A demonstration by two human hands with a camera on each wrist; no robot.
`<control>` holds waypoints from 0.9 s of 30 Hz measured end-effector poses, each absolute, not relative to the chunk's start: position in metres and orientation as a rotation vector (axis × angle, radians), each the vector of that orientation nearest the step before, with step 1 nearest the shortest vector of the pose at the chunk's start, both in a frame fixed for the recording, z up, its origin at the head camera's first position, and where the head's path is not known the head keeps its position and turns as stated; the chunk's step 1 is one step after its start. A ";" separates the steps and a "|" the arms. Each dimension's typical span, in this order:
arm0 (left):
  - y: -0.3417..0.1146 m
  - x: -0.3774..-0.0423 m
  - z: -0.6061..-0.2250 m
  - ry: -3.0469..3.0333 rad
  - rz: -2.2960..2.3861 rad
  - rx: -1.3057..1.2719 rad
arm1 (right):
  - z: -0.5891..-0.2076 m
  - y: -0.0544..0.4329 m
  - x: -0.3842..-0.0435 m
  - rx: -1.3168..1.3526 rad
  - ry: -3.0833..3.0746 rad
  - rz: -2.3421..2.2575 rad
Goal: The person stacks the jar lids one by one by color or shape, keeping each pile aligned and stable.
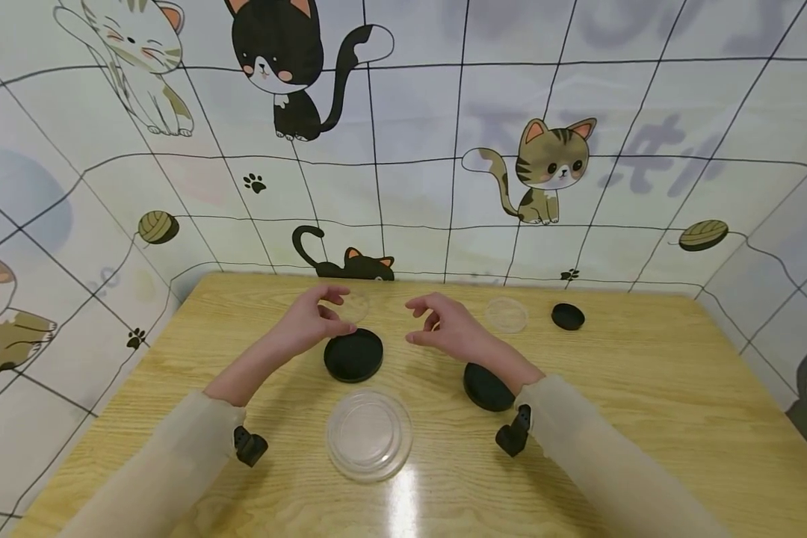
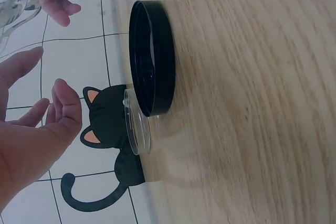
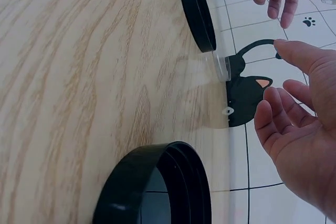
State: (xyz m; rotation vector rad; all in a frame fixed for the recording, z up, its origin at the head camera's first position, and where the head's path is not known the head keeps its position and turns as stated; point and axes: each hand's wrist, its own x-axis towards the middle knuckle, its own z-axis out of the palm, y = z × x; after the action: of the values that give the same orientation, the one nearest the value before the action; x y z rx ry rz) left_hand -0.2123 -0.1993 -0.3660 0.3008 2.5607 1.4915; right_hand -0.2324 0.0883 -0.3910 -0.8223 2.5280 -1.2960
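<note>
My left hand (image 1: 314, 321) hovers over the table with loosely bent fingers, holding nothing. Below its thumb lies a round black lid (image 1: 353, 356), and a small clear dish (image 1: 358, 306) sits just behind that lid. The left wrist view shows the black lid (image 2: 166, 61) hollow side up, beside the clear dish (image 2: 138, 129). Facing the left hand across a gap, my right hand (image 1: 449, 326) also hangs in the air, its fingers relaxed and nothing between them. A second black lid (image 1: 487, 387), shown at the bottom of the right wrist view, lies partly hidden under the right forearm.
Nearest me on the wooden table (image 1: 645, 418) is a large clear round dish (image 1: 370, 435). Farther back on the right are another small clear disc (image 1: 506, 314) and a small black lid (image 1: 568, 316). A cat-patterned backdrop (image 1: 417, 187) rises behind the table's far edge.
</note>
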 end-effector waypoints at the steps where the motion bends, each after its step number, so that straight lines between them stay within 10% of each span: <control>1: -0.200 -0.214 -0.367 2.566 1.489 0.303 | -0.392 0.088 -0.234 -0.823 2.529 -1.294; 27: -0.242 -0.256 -0.396 2.559 1.465 0.272 | -0.405 0.043 -0.270 -0.705 2.437 -1.272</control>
State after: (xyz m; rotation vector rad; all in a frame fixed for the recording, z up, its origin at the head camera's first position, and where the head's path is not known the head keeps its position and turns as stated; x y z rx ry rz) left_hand -0.2564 -0.2425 -0.3956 0.2720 2.5591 1.4655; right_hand -0.2705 0.0433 -0.4055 -0.7045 2.4370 -1.2719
